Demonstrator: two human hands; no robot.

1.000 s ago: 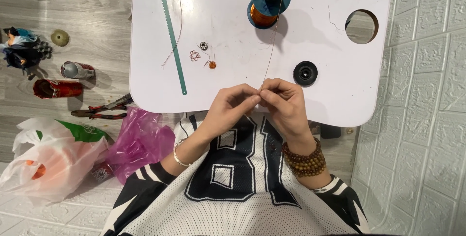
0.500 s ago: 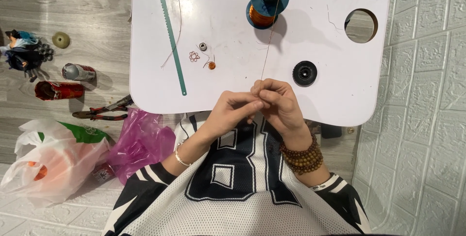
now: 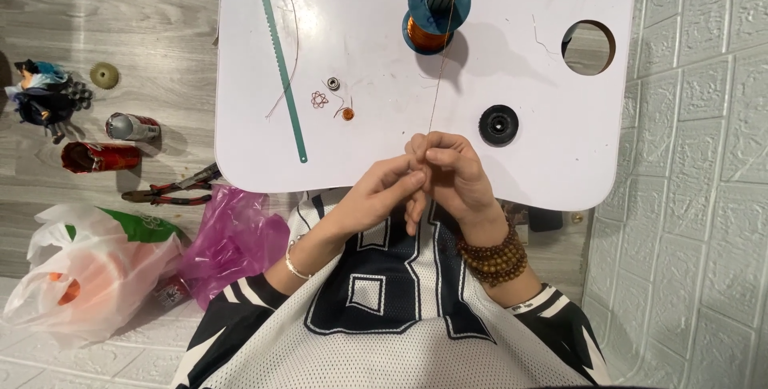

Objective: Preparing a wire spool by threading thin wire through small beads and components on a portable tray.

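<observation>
Pinched together at the near edge of the white tabletop (image 3: 360,37), the left hand (image 3: 376,197) and right hand (image 3: 452,177) both grip a thin copper wire (image 3: 436,85) running taut up to the copper-wound spool (image 3: 432,13); a black disc (image 3: 498,125) lies just right.

L hand (image 3: 376,197) & R hand (image 3: 452,177) pinching thin copper wire (image 3: 436,77) at white table (image 3: 360,165) edge, wire taut to copper spool (image 3: 432,17), black disc (image 3: 498,125) nearby, green strip (image 3: 280,61) left

Single head-worn view, straight down and near over white table (image 3: 376,61) edge and lap.
</observation>
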